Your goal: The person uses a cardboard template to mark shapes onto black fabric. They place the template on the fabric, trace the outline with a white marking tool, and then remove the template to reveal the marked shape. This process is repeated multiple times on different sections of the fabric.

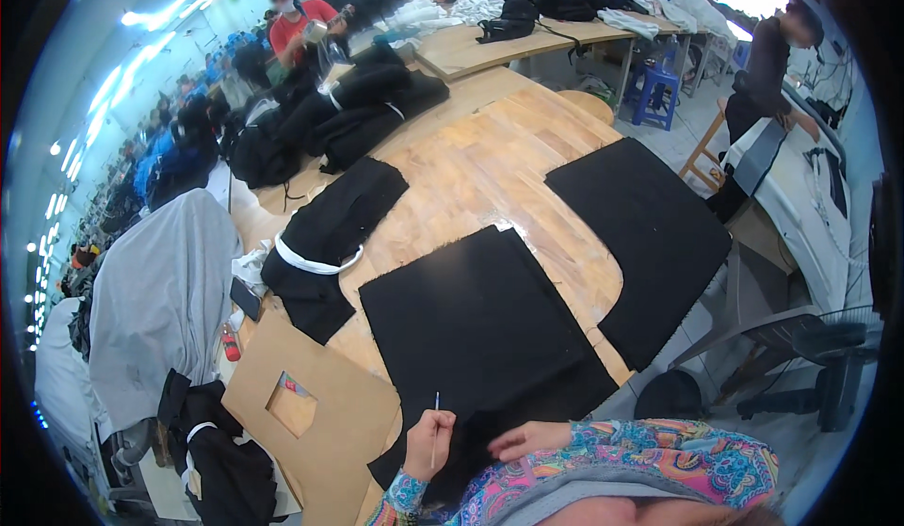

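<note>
- Two patterned sleeves (650, 439): left hand (431, 439) pinching one pen-like tool (437, 401), right hand (529, 440) loosely bent.
- Wooden table (471, 163): one black cloth (471, 309) at near edge, another (645, 243) along right edge.
- Tiled floor (699, 349): one blue stool (654, 93).

You're facing matt black cloth (461, 309), edges looking frayed, mid-frame; glossy wooden tabletop (480, 154) is shining upper centre; smooth-looking, matt brown cardboard (348, 389) is lying lower left.

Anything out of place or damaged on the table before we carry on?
Nothing plainly spilled or damaged. The near black fabric looks slightly askew: a strip of what seems a lower layer shows past its far right edge. The black panel on the right has ragged threads along its edges, perhaps just raw cuts.
</note>
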Motion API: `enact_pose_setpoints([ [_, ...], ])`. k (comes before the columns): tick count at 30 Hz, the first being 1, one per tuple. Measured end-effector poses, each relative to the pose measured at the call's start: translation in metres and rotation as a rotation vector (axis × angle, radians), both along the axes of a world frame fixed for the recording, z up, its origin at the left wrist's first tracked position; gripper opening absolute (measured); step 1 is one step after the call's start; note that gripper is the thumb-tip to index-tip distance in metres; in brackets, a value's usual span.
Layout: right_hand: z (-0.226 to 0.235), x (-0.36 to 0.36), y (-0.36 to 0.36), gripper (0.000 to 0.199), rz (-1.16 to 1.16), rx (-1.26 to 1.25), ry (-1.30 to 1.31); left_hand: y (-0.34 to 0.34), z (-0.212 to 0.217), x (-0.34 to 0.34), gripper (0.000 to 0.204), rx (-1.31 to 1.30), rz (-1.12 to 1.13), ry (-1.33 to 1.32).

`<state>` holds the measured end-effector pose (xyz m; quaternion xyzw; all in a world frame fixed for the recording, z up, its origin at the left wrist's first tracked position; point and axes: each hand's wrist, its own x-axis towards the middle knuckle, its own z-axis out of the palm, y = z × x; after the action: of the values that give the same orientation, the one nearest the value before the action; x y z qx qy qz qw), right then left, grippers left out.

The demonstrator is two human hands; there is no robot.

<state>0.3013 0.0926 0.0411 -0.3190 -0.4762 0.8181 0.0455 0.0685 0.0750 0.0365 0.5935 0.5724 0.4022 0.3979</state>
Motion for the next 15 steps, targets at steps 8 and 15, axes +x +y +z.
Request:
enact_pose_setpoints([
  [8,-0.002,0.000,0.034,0.031,-1.175,-0.559,0.161,-0.022,0.015,-0.007,0.023,0.041,-0.294,0.247],
  [15,0.044,0.026,0.053,0.026,-1.186,-0.024,0.242,-0.017,0.023,-0.038,0.025,0.355,-0.043,0.513],
])
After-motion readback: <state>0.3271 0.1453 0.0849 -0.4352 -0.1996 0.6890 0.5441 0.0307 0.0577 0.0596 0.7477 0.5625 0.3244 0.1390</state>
